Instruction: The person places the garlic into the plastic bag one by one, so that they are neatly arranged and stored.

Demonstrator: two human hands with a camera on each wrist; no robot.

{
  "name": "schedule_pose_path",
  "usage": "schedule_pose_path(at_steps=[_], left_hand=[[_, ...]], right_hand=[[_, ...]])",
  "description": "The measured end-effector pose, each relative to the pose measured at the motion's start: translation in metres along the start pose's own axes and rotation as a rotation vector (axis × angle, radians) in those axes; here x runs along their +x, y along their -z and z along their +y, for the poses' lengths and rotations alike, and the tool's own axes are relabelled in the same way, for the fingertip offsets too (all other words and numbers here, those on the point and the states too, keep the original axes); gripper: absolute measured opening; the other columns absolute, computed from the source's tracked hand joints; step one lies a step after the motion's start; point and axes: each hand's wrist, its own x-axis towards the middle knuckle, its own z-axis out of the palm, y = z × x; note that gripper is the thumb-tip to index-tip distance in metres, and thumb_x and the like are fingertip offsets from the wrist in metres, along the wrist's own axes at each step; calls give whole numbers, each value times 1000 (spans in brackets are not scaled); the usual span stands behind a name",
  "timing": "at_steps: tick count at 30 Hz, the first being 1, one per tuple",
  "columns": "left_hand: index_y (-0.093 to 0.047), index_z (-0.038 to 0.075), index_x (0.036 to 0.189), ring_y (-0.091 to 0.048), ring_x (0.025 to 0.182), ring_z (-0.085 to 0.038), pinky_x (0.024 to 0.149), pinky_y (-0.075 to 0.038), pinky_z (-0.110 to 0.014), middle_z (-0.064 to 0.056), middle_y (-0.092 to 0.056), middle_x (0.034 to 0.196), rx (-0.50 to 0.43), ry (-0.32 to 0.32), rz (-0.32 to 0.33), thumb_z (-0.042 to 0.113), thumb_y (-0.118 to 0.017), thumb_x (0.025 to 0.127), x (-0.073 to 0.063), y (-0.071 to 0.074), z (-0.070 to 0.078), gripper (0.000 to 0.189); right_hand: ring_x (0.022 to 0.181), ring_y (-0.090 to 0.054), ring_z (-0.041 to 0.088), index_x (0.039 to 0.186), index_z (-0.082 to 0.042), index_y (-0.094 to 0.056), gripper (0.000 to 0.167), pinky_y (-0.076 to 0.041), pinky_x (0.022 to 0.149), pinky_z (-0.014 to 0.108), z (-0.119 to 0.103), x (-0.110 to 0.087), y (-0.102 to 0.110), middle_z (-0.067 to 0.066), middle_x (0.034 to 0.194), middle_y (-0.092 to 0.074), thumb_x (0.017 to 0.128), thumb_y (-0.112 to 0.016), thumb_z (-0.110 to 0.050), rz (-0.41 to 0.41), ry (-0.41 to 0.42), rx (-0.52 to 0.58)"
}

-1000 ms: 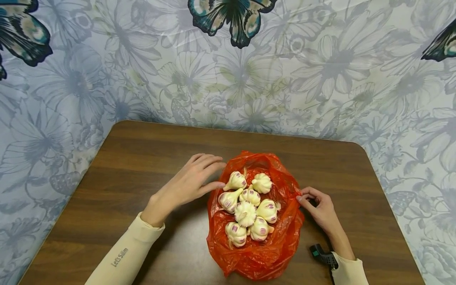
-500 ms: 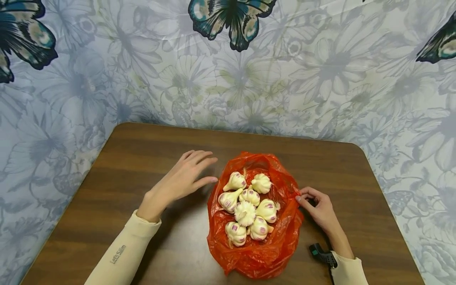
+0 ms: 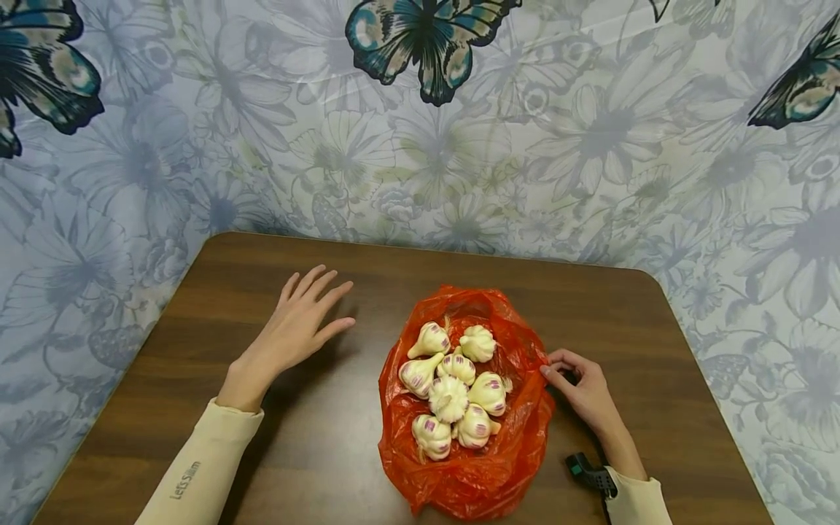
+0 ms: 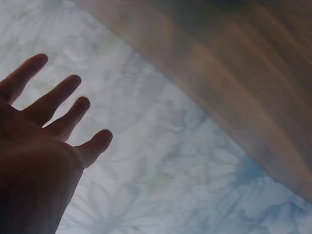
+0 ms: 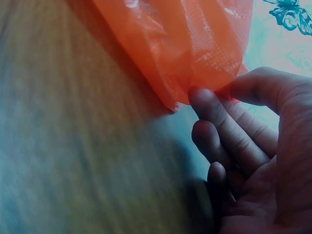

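Observation:
A red plastic bag point(image 3: 485, 481) lies spread on the table with its mouth opened wide. Several garlic bulbs point(image 3: 449, 399), white with purple marks, are grouped inside it. My right hand point(image 3: 584, 386) pinches the bag's right edge between thumb and forefinger; the right wrist view shows the thin red plastic point(image 5: 195, 53) gathered at those fingertips. To the left of the bag, my left hand point(image 3: 289, 324) is held over the table, fingers spread and straight, touching nothing. Its spread fingers point(image 4: 58, 97) also show in the left wrist view.
The brown wooden table point(image 3: 315, 452) has rounded far corners and stands against a wall covering point(image 3: 459, 160) printed with flowers and butterflies. A black strap-mounted device point(image 3: 590, 474) sits at my right wrist, close over the tabletop.
My left hand has moved away to the left from the bag's left edge, its fingers spreading. The right hand keeps its pinch on the bag's right edge; the garlic stays in place.

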Motion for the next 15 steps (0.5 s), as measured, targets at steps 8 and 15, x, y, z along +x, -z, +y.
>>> schedule_pose_path(at_steps=[8, 15], left_hand=[[-50, 12, 157, -24, 157, -47, 121, -14, -77, -25, -39, 164, 9, 93, 25, 44, -65, 103, -17, -4, -29, 64], [-51, 14, 157, -21, 158, -47, 121, -8, -78, -25, -31, 168, 23, 141, 39, 46, -63, 104, -46, -4, -53, 63]], right_hand=[[81, -65, 11, 103, -5, -72, 4, -47, 81, 18, 2, -4, 2, 4, 85, -74, 100, -70, -5, 5, 23, 7], [79, -65, 12, 104, -8, -72, 4, -48, 80, 19, 6, -12, -5, 0, 85, -74, 100, -72, -8, 5, -19, 6]])
